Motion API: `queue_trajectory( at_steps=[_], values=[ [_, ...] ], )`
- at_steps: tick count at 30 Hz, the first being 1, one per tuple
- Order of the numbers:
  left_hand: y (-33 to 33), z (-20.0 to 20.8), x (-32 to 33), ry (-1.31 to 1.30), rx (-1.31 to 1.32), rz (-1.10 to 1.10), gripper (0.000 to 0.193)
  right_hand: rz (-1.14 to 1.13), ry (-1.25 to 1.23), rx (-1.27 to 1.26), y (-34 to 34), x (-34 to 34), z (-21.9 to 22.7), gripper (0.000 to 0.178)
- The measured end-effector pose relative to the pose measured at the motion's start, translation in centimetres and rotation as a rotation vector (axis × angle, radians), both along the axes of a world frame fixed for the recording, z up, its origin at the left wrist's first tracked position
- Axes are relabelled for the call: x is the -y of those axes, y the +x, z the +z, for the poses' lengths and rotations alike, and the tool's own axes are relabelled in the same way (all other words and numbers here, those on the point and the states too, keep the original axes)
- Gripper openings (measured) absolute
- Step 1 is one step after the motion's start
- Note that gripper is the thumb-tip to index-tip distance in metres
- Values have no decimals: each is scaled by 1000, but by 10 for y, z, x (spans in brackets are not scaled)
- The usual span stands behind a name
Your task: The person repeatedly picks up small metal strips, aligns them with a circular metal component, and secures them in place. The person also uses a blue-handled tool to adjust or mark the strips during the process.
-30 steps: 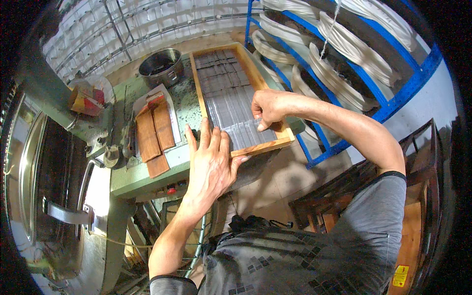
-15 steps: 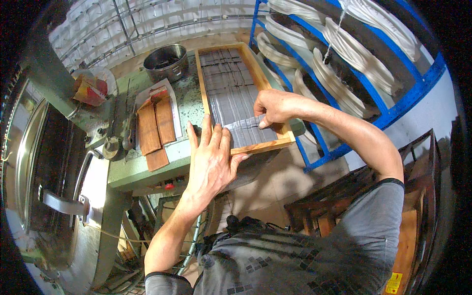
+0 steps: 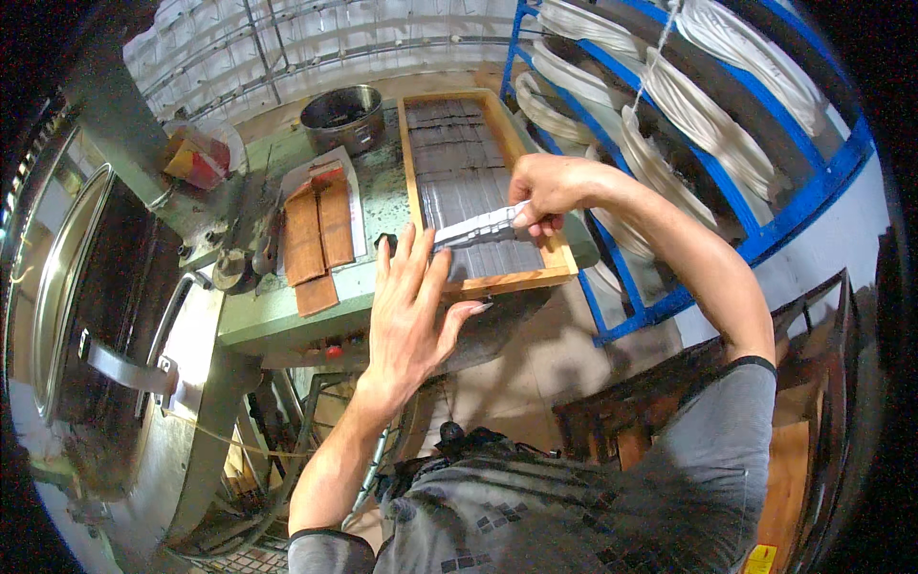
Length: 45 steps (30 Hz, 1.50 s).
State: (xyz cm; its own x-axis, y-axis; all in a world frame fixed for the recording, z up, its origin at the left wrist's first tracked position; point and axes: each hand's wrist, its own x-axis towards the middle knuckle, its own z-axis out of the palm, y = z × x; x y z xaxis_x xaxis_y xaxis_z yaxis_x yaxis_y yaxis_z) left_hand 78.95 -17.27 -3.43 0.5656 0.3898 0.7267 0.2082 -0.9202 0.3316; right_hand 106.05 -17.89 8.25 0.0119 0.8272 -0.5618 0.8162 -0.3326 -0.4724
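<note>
Currently, right hand (image 3: pixel 553 187): over the right side of the tray, fingers drawn in narrow, thumb and forefinger pinching the right end of a pale strip.
Pale strip (image 3: pixel 478 226): across the near part of the tray, above the grey sheets, rising a little from left to right; creased, with small dark marks along it; its left end runs in at the other hand's fingertips.
Left hand (image 3: pixel 406 325): at the near left corner of the tray, palm down, fingers long and slightly apart, thumb wide of them by the near wall; the tips reach the strip's left end, but I cannot tell whether they press on it.
Wooden tray (image 3: pixel 512 281): long and shallow, on the right of the table, running from near to far.
Grey sheets (image 3: pixel 459 158): inside the tray, streaked lengthwise, with darker ragged cross edges toward the far end.
Green table (image 3: pixel 378 196): under the tray, its top speckled dark.
Brown boards (image 3: pixel 317 230): left of the tray, side by side on a pale sheet (image 3: pixel 350 177).
Metal pot (image 3: pixel 349 134): far side of the table, just left of the tray; dark inside.
Red and yellow container (image 3: pixel 196 158): far left.
Blue rack (image 3: pixel 824 182): right of the table, carrying white looped bundles (image 3: pixel 712 143).
</note>
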Motion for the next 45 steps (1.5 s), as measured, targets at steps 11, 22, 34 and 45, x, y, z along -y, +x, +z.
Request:
queue_trajectory(
  at_steps=[11,22,34,45],
  values=[
    [-38,-15,87,-1330,1116,-215,49,-292,379,-659,-145,111,-68,13],
    [-175,-103,143,-1387,1398,370,49,-168,239,-818,-317,123,-217,11],
    [-370,-127,233,-1444,1366,471,61,329,57,-696,-480,165,-226,18],
    [-550,-124,313,-1820,1042,417,40,229,-50,-953,-677,182,-235,35]
  ],
)
